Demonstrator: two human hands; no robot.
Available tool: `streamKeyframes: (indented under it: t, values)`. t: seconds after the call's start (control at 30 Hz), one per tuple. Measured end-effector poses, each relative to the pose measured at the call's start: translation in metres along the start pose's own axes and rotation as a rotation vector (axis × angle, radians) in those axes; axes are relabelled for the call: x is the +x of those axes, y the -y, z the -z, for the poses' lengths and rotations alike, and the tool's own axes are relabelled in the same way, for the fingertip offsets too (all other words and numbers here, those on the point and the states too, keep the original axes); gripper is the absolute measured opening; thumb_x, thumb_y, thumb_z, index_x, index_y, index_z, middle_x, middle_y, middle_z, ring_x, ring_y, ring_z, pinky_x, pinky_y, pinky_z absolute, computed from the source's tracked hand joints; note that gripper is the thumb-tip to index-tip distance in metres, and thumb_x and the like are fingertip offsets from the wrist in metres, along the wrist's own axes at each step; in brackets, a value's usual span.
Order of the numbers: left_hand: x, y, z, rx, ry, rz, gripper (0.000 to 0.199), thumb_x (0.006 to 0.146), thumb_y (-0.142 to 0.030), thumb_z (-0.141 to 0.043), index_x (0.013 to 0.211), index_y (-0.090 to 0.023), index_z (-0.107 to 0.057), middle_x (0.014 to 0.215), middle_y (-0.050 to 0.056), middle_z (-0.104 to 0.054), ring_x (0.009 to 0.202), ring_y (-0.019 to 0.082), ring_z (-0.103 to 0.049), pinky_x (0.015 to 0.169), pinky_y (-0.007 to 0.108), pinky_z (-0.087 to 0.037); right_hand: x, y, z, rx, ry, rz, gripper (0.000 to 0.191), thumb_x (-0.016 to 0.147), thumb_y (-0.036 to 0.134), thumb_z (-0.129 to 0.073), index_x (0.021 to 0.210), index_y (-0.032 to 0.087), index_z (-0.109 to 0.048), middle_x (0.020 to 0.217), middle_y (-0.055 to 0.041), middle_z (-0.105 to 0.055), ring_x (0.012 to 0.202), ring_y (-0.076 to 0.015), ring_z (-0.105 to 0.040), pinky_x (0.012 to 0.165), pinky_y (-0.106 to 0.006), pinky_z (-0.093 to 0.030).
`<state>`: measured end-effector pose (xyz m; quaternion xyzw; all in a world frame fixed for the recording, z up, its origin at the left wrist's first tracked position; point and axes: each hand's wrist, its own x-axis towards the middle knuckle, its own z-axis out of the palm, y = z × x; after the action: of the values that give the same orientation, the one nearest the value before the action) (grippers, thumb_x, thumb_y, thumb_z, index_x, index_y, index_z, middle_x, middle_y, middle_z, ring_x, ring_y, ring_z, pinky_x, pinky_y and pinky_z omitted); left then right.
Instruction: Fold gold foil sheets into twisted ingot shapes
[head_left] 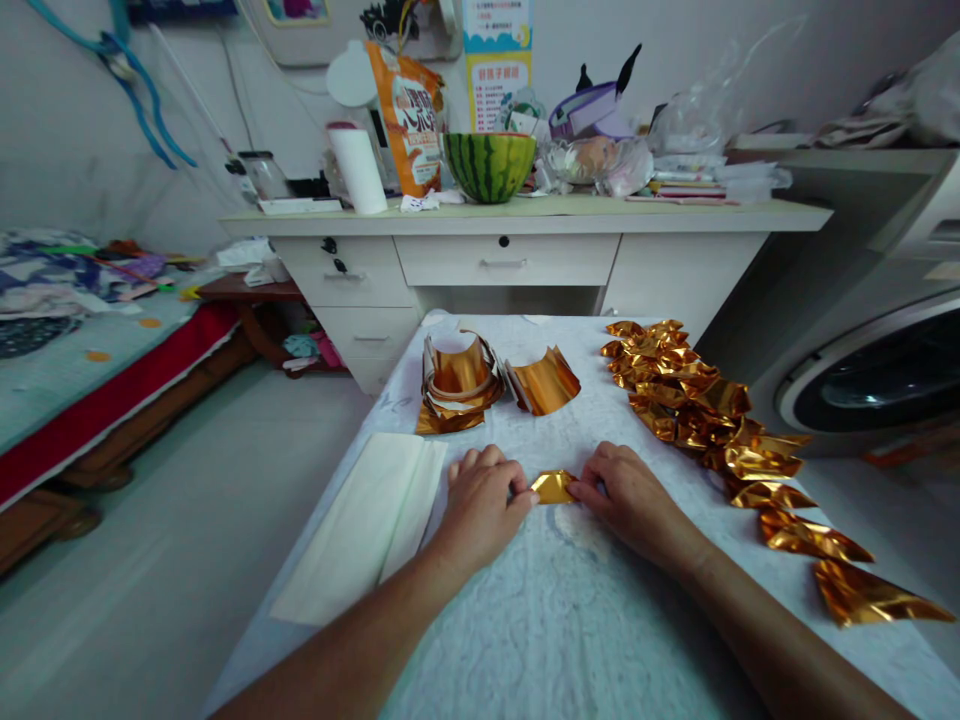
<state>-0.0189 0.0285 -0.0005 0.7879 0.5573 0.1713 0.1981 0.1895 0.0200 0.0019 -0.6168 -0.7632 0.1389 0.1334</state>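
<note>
A small folded piece of gold foil paper (553, 487) lies flat on the cloth-covered table (525, 620) between my hands. My left hand (486, 497) pinches its left end between thumb and finger, the other fingers curled. At the opposite end, my right hand (626, 495) pinches the foil's right corner. Beyond them stands a curled stack of gold foil sheets (459, 375), with a single curved foil sheet (546, 382) to its right. Several folded gold foil pieces (675, 390) form a long row down the table's right side.
White folded paper sheets (360, 530) lie to the left of my left hand. Behind the table, a white desk (510, 222) bears a halved watermelon (490, 168), an orange pouch (410, 120) and a paper roll (358, 170). A washing machine (862, 330) stands right, a bed (112, 370) left.
</note>
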Motion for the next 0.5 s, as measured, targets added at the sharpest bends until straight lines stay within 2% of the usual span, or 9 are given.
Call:
streamKeyframes:
  t: [0.2,0.4,0.5]
  values:
    - [0.001,0.000,-0.001,0.006,-0.010,-0.004,0.011,0.080,-0.031,-0.068,0.073,-0.023,-0.062,0.088,-0.001,-0.059,0.092,0.021,-0.050,0.080,0.034,-0.029,-0.001,0.004,-0.001,-0.091,-0.003,-0.023,0.029,0.089,0.038,-0.060,0.067,0.019,-0.060,0.081,-0.0063,-0.057,0.078,-0.0210,-0.053,0.068,-0.031,-0.037]
    - [0.001,0.000,-0.002,0.029,-0.013,0.003,0.012,0.079,-0.029,-0.068,0.072,-0.023,-0.061,0.087,-0.001,-0.058,0.092,0.021,-0.050,0.079,0.034,-0.029,-0.007,0.018,-0.003,-0.233,-0.071,-0.060,0.041,0.084,0.059,-0.059,0.072,0.020,-0.061,0.084,-0.0092,-0.056,0.081,-0.0250,-0.051,0.069,-0.034,-0.034]
    - [0.001,-0.001,-0.002,0.032,-0.007,0.007,0.011,0.079,-0.029,-0.067,0.073,-0.023,-0.061,0.089,-0.001,-0.058,0.093,0.021,-0.050,0.079,0.034,-0.030,-0.008,0.020,-0.005,-0.250,-0.086,-0.077,0.040,0.083,0.059,-0.060,0.076,0.020,-0.061,0.088,-0.0097,-0.057,0.084,-0.0262,-0.052,0.069,-0.035,-0.034]
